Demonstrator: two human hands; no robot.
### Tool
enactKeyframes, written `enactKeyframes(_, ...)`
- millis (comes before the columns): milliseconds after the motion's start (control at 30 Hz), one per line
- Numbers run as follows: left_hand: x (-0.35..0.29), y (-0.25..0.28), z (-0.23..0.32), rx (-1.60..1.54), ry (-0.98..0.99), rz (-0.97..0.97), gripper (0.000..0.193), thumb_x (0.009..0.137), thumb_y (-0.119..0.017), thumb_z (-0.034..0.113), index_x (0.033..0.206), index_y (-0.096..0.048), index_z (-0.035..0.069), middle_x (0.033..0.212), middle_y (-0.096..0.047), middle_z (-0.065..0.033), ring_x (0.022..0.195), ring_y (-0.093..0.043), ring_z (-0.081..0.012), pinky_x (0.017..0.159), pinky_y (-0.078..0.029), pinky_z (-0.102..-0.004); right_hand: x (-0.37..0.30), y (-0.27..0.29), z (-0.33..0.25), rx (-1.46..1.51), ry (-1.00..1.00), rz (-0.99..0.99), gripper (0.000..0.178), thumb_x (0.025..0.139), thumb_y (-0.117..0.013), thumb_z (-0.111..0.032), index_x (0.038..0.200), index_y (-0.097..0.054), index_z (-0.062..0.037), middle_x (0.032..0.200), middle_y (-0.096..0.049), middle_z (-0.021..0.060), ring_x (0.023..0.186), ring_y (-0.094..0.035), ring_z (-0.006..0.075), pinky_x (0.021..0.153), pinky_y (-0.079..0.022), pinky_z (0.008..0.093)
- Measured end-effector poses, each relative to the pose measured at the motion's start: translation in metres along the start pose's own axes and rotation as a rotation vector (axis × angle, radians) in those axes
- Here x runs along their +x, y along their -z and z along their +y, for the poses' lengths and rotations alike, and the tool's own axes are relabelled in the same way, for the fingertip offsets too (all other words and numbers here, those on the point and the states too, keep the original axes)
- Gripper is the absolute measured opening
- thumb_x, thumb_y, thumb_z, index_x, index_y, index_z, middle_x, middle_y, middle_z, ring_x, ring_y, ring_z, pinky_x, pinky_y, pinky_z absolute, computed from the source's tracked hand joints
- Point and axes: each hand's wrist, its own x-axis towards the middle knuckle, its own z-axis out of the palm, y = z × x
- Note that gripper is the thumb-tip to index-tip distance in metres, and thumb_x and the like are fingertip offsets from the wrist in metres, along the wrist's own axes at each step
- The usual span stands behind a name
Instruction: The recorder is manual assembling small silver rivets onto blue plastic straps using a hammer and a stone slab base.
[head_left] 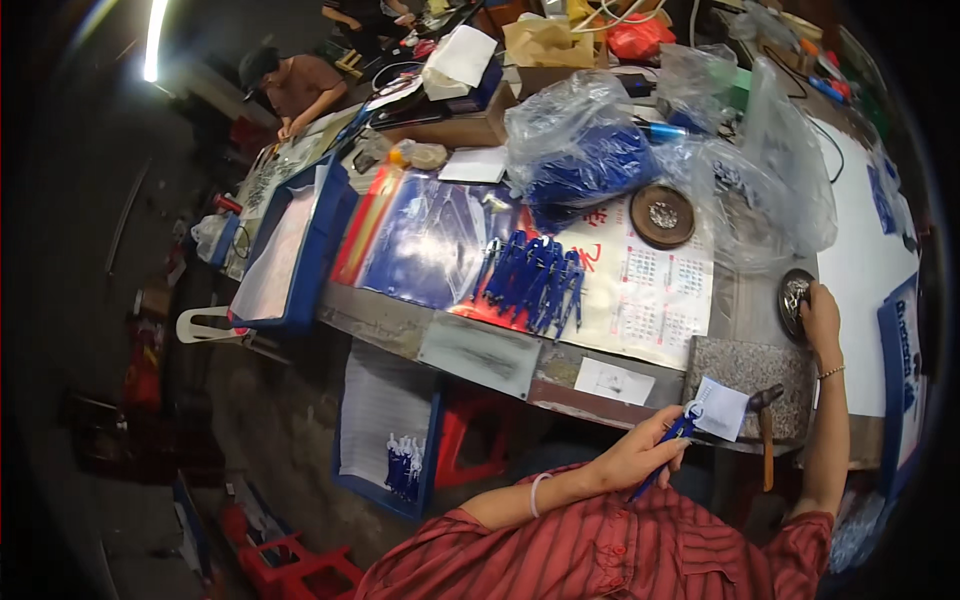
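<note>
My left hand (pixel 650 450) is closed around a slim blue strap-like piece (pixel 677 432) with a pale ring at its upper end. It is held at the table's front edge, beside a small white paper (pixel 720 408). My right hand (pixel 822 322) reaches to a dark round dish (pixel 793 305) of small shiny metal parts, its bent fingers at the dish's right rim; whatever they pinch is hidden. Between the hands, a hammer (pixel 766 398) with a wooden handle rests on a speckled stone block (pixel 740 365), its handle hanging past the edge.
Several similar blue pieces (pixel 535 280) lie bunched on a calendar sheet (pixel 650 300). Behind are a brown dish (pixel 662 217) of metal bits and a plastic bag (pixel 580 150) of blue material. Blue trays (pixel 300 250) flank the table. Another person (pixel 305 90) works at far left.
</note>
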Motion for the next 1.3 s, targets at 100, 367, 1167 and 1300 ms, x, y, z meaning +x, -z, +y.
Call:
enactKeyframes(100, 0.001, 0.003, 0.002, -0.003, 0.003, -0.003, 0.049, 0.097, -0.045, 0.014, 0.140, -0.025, 0.002, 0.080, -0.054, -0.0065, 0.055, -0.055, -0.0100, 0.053, -0.048, -0.0219, 0.009, 0.003, -0.009, -0.002, -0.063, -0.048, 0.020, 0.078, -0.060, -0.005, 0.095, -0.051, 0.0009, 0.091, -0.057, 0.0215, 0.088, -0.054, 0.0407, 0.076, -0.044, 0.0461)
enactKeyframes(367, 0.002, 0.004, 0.007, 0.017, 0.031, -0.010, 0.049, 0.097, -0.046, 0.015, 0.140, -0.024, 0.002, 0.079, -0.055, -0.0061, 0.055, -0.055, -0.0095, 0.051, -0.047, -0.0220, 0.009, 0.021, -0.020, 0.240, -0.139, -0.023, 0.013, 0.084, -0.054, -0.007, 0.085, -0.048, 0.0043, 0.072, -0.051, 0.0228, 0.066, -0.053, 0.0371, 0.063, -0.042, 0.0409)
enactKeyframes(1167, 0.009, 0.002, 0.012, -0.028, 0.074, -0.019, 0.041, 0.097, -0.048, 0.012, 0.133, -0.032, 0.005, 0.078, -0.055, -0.0056, 0.058, -0.056, -0.0108, 0.052, -0.048, -0.0224, -0.132, 0.113, -0.209, 1.802, -0.627, -0.522, 0.010, 0.084, -0.062, 0.002, 0.092, -0.057, 0.0038, 0.086, -0.065, 0.0142, 0.078, -0.067, 0.0178, 0.065, -0.056, 0.0250)
enactKeyframes(1300, 0.010, 0.001, 0.013, -0.034, 0.084, -0.029, 0.042, 0.097, -0.048, 0.012, 0.135, -0.031, 0.003, 0.084, -0.054, -0.0064, 0.064, -0.055, -0.0102, 0.054, -0.049, -0.0228, -0.137, 0.108, -0.214, 1.925, -0.752, -0.552, 0.012, 0.085, -0.063, -0.003, 0.088, -0.052, -0.0010, 0.084, -0.065, 0.0163, 0.068, -0.066, 0.0177, 0.059, -0.055, 0.0249)
